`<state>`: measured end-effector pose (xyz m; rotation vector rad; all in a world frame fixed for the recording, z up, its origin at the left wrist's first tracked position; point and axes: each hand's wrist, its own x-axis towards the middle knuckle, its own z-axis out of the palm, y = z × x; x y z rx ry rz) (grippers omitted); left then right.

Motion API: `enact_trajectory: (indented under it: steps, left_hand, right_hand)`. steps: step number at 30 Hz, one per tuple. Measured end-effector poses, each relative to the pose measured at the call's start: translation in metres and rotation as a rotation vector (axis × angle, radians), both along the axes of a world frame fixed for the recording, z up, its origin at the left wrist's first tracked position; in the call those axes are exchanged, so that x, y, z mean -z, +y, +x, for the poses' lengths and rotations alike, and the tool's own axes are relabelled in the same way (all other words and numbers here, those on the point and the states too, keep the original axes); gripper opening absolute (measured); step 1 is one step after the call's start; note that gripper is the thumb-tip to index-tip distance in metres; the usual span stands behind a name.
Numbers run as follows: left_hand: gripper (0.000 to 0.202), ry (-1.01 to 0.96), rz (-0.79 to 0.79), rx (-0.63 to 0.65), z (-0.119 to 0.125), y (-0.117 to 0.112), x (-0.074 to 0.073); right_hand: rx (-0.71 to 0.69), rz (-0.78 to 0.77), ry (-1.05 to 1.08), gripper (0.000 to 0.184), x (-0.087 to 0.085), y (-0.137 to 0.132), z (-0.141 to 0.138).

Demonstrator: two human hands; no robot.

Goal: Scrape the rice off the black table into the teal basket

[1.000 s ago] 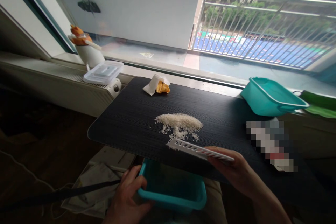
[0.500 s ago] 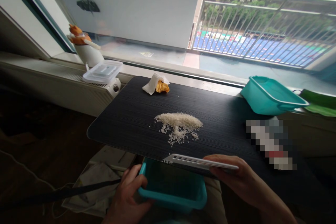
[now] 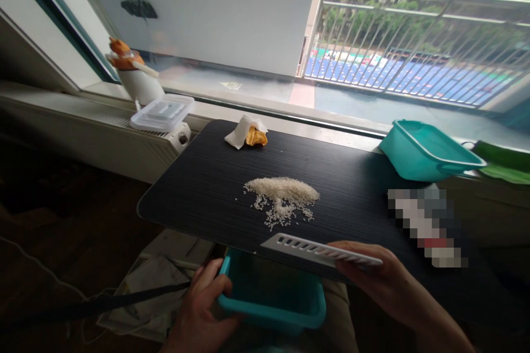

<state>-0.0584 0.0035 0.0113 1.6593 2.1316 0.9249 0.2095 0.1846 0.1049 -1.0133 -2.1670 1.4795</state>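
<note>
**Gripping container and slotted tool, rice heaped on table**

Left hand [image 3: 207, 298]: curled at the left end of a teal container [image 3: 271, 314], fingers over the rim and thumb along the near side. From my end I read this as a firm partial closure around the wall. The container sits below the near edge of the black table [image 3: 186, 187], opening up; its inside is too dark for me to say what it holds.

Right hand [image 3: 368, 270]: closed around one end of a white slotted tool [image 3: 306, 253], which points left over the near edge of the table. I cannot tell whether its blade touches the surface.

Rice [image 3: 285, 190]: main heap near the middle of the table, wider than deep, with loose grains scattered on the near side, towards the tool. I note one grain by the near edge, left of the blade tip.

Surroundings: at the far edge, a white tissue [image 3: 238, 135] lies against an orange item [image 3: 256, 137]. To the right, I log a second teal tub [image 3: 395, 151] by the window sill, a green object [image 3: 505, 162] beside it, and a pixelated item [image 3: 426, 229] nearer me, unreadable.
</note>
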Motion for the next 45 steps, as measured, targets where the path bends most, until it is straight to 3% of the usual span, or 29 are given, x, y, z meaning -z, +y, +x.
enact_trajectory:
  steps: [5,9,13,18,21,27,33,38,42,45]
  left_hand:
    - [0.017,0.07,0.007,0.069,-0.008,-0.002,0.006]
    - [0.017,0.085,0.008,0.075,-0.009,-0.003,0.006]
    - [0.019,0.045,-0.008,-0.003,-0.002,-0.003,0.004]
    - [0.016,0.05,-0.012,0.072,-0.007,-0.003,0.009]
    - [0.016,0.055,-0.006,0.068,-0.012,-0.004,0.012]
    - [0.015,0.012,-0.018,0.058,-0.007,-0.003,0.005]
    - [0.015,0.028,-0.022,0.061,-0.009,-0.001,0.007]
    - [0.016,-0.002,-0.01,0.044,-0.008,-0.003,0.005]
    - [0.019,-0.033,-0.006,-0.019,-0.002,-0.003,0.003]
    - [0.019,-0.04,-0.007,-0.008,-0.002,-0.001,0.004]
  right_hand:
    - [0.141,0.126,0.0,0.022,0.011,0.01,-0.01]
    - [0.08,0.107,-0.018,0.023,0.004,0.008,-0.017]
    - [0.045,0.098,-0.02,0.024,-0.002,0.008,-0.016]
    - [0.153,0.094,0.002,0.024,0.016,0.014,-0.015]
    - [0.095,0.05,0.01,0.023,0.018,0.01,-0.019]
    - [-0.07,-0.07,-0.033,0.028,0.0,-0.002,-0.019]
    - [-0.003,-0.003,0.007,0.026,0.005,0.002,-0.022]
    - [-0.099,-0.062,-0.029,0.028,0.003,-0.003,-0.029]
    - [-0.093,0.017,0.045,0.025,-0.005,0.0,-0.044]
    - [-0.13,0.124,0.16,0.027,-0.013,0.017,-0.07]
